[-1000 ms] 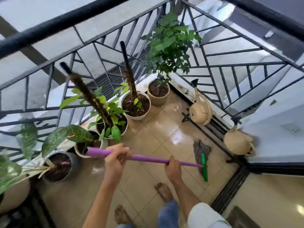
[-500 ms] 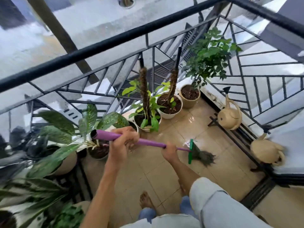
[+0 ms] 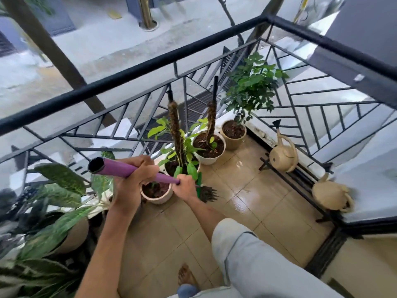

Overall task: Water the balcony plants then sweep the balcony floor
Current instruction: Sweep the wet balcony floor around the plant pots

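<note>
The purple mop handle (image 3: 129, 169) slants from its open end at upper left down toward the dark mop head (image 3: 207, 193) on the wet tiled floor (image 3: 247, 190) beside the pots; the head has drawn leftward since earlier; the left hand (image 3: 133, 181) and right hand (image 3: 185, 187) both curl tightly round the handle.

Mop head (image 3: 206, 193): drawn in from the tiles near the right-hand railing, at 3 o'clock of the hands, to just beside the pots; green bar (image 3: 199, 183) now upright, touching the leaves.
Purple handle (image 3: 120, 168): tilted steeper, open end raised toward 10 o'clock.
Left hand (image 3: 135, 179), right hand (image 3: 186, 187): closer together on the handle.
</note>
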